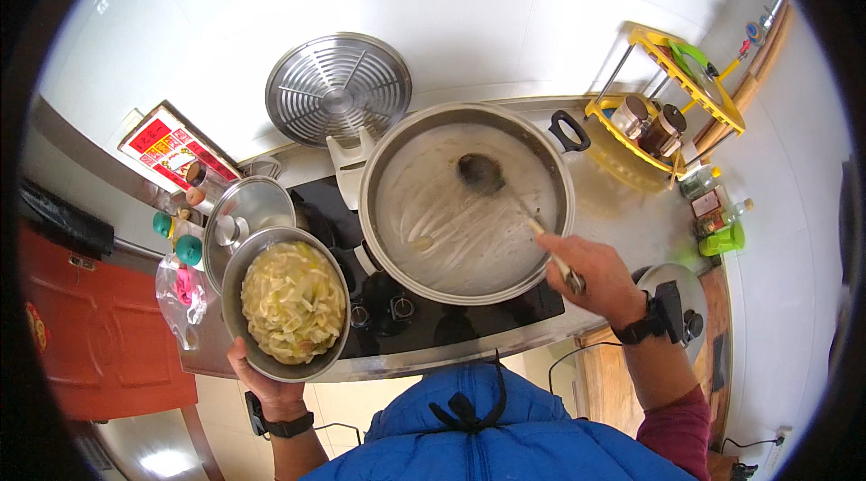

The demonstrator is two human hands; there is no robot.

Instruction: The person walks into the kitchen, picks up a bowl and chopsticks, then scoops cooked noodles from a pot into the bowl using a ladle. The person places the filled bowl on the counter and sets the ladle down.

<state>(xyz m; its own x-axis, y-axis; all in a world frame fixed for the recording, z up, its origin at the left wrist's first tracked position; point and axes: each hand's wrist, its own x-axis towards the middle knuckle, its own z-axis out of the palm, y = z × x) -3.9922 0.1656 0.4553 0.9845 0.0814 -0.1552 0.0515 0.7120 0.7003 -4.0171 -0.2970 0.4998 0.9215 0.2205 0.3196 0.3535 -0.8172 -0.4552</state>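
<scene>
My right hand [591, 276] grips the wooden handle of a ladle [480, 173], whose dark bowl rests inside a large wide pot [570, 210]. A thin whitish film or liquid coats the inside of this pot, with streaks and a few small scraps toward the near left. At the left, my left hand [266, 382] holds up a metal bowl [231, 296] by its near side, fingers beneath it. The bowl is heaped with pale yellowish-green chopped food [293, 301], perhaps cooked vegetables. It is held apart from the pot, over the stove's left front edge.
The pot sits on a black glass stove [532, 305] with knobs in front. A round slotted steamer rack [338, 89] leans on the wall. Behind the bowl lies a metal lid [248, 210]. Right: a yellow shelf [631, 143] with jars, several bottles [722, 217], another lid [677, 301].
</scene>
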